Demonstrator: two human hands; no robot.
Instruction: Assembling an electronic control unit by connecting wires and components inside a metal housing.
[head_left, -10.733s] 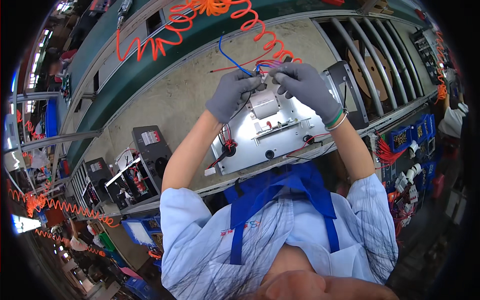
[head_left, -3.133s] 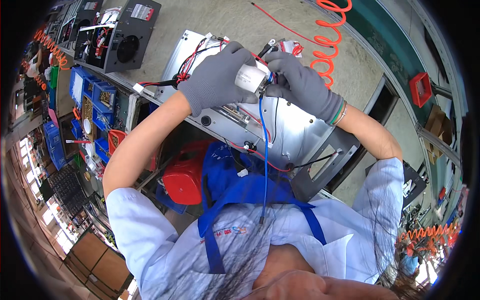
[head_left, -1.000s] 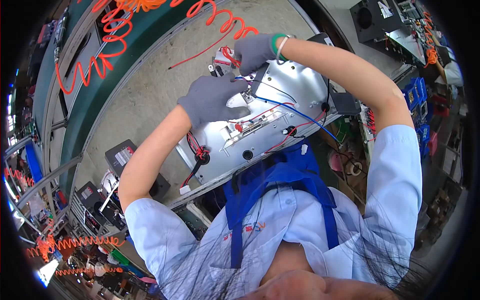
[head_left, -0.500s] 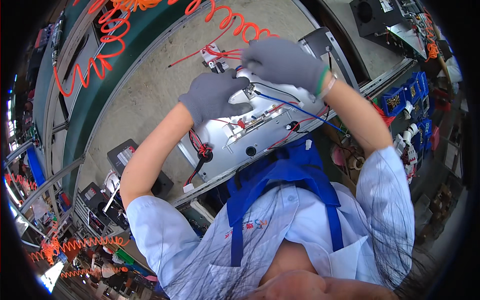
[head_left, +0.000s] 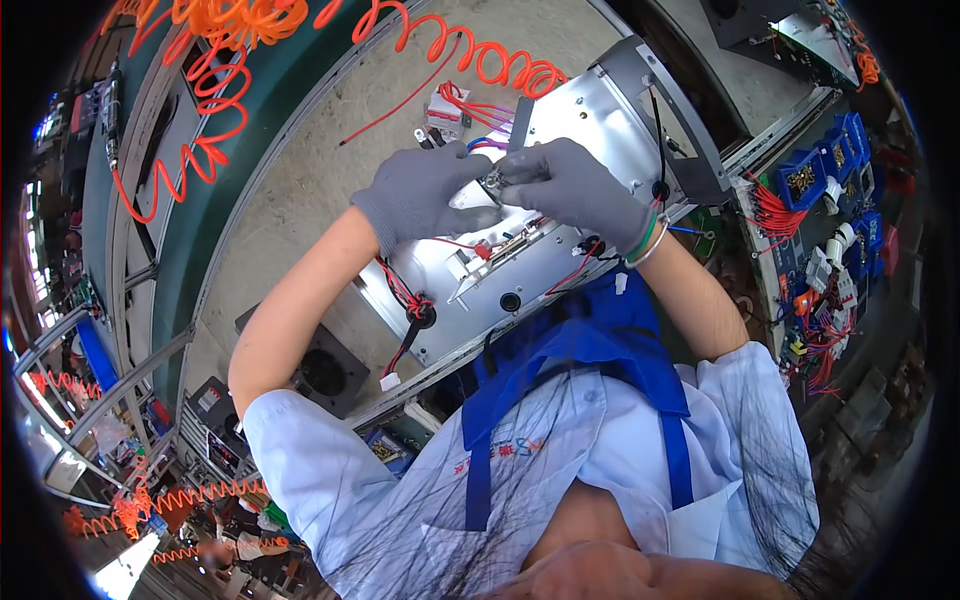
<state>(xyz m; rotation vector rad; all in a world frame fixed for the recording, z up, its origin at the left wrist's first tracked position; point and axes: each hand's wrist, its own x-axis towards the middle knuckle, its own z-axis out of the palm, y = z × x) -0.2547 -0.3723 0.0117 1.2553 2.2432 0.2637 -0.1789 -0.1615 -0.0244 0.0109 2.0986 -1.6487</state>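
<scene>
Small metal part (head_left: 492, 182) pinched between both gloved grips, left hand (head_left: 420, 205); right hand (head_left: 570, 190).

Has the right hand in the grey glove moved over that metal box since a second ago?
Yes. The right hand has come back from the far edge of the metal chassis toward its middle, and now meets the left hand.

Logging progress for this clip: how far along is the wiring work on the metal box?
Done: red wires already run through a black grommet in the metal box. In hand: the left hand and right hand pinch a small part over the box. Left: a loose white plug hangs unconnected.
</scene>
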